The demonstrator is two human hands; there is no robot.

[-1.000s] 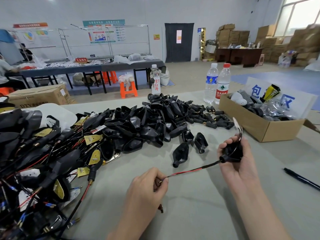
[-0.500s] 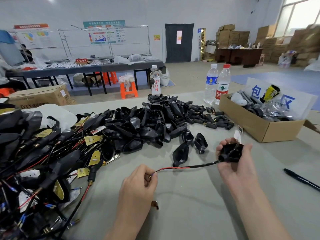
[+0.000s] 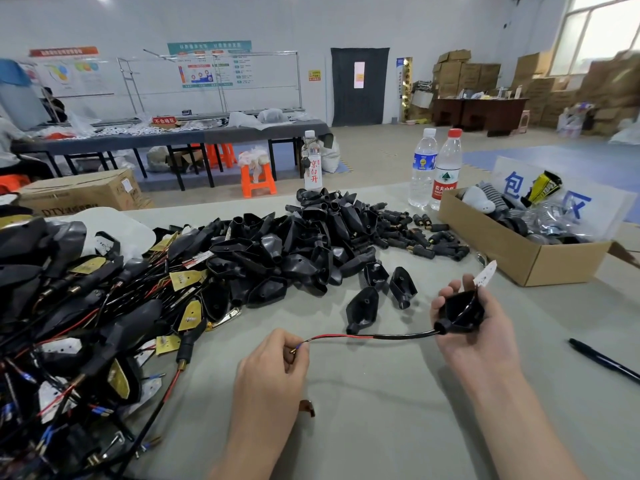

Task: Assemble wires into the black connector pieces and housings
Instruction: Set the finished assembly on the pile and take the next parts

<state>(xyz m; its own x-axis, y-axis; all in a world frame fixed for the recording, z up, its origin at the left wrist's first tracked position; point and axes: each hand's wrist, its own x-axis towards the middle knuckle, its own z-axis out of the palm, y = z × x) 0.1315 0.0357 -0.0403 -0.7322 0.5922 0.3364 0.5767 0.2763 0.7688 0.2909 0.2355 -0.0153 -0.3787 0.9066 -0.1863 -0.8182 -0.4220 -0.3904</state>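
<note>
My right hand (image 3: 471, 327) grips a black housing (image 3: 460, 311) with a small white board (image 3: 485, 273) sticking out of its top. A red and black wire (image 3: 367, 337) runs out of the housing's narrow end to the left. My left hand (image 3: 273, 372) pinches the metal terminal at the wire's free end. A heap of empty black housings (image 3: 294, 251) lies beyond my hands, with small black connector pieces (image 3: 419, 237) at its right. Two loose housings (image 3: 362, 310) lie just above the wire.
Finished wired assemblies (image 3: 86, 323) pile up at the left. A cardboard box (image 3: 512, 251) of parts stands at the right, water bottles (image 3: 436, 168) behind it. A black pen (image 3: 602, 358) lies at the right edge. A small brown piece (image 3: 307, 407) sits by my left wrist.
My left hand has drawn the wire's end leftward, and the wire sags slightly. My right hand with the housing has dropped a little lower.
</note>
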